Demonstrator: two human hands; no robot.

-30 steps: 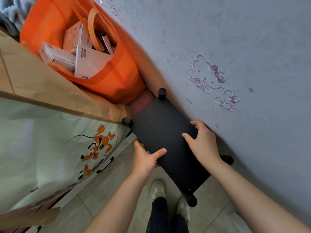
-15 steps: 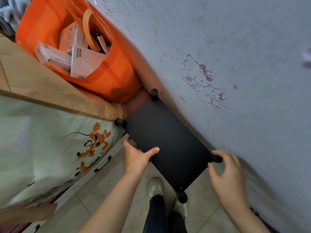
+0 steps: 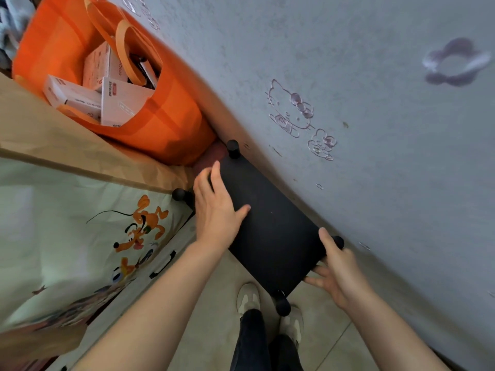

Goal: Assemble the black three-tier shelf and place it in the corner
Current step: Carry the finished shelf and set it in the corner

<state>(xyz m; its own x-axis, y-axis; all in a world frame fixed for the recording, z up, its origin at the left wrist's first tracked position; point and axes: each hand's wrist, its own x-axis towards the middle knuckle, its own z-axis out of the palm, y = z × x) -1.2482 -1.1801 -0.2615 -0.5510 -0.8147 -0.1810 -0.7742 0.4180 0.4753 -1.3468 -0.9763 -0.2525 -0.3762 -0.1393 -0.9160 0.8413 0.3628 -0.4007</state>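
From above I see the flat top panel of the black shelf (image 3: pixel 270 231), with round black post caps at its corners. It stands against the grey wall (image 3: pixel 375 156), its far end by the orange bag. My left hand (image 3: pixel 217 210) lies palm down on the panel's far-left part, fingers spread and thumb on the surface. My right hand (image 3: pixel 337 271) grips the near-right end, thumb on top beside a corner cap and fingers under the edge. The lower tiers are hidden beneath the panel.
An orange tote bag (image 3: pixel 150 108) filled with white boxes sits at the shelf's far end. A cartoon-print cloth cabinet (image 3: pixel 80 236) with a brown paper top borders the left. My shoes (image 3: pixel 249 298) stand on the tiled floor just in front.
My left hand has moved from the panel's front edge up onto its far-left part. My right hand went from the top of the panel to its near-right corner and now grips it.
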